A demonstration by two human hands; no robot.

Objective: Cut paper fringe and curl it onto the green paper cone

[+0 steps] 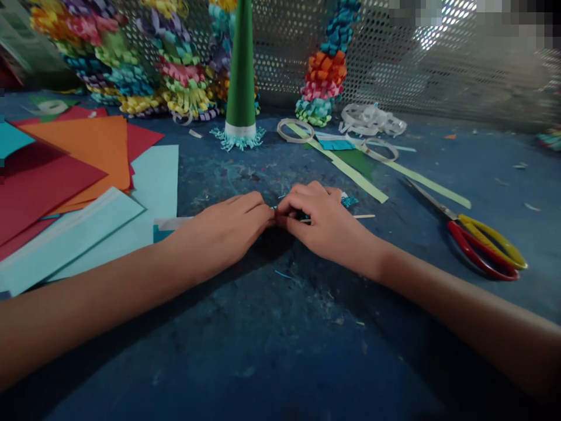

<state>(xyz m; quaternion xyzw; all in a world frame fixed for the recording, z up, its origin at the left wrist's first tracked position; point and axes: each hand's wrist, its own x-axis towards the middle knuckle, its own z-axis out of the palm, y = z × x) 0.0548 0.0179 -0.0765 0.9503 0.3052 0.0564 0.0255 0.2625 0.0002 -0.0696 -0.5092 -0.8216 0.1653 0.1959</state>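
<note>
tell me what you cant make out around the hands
Head view:
Teal paper piece: mostly hidden by the left hand and right hand.
Thin stick: near end hidden by the right hand.
Green paper cone: tip cut off by the top edge.

The head-worn camera looks forward and down from close above the left hand (221,234) and right hand (326,225)

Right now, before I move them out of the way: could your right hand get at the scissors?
Probably yes: the scissors lie off to the right of the right hand, with nothing between them. But that hand is busy at a thin stick with the left hand.
</note>
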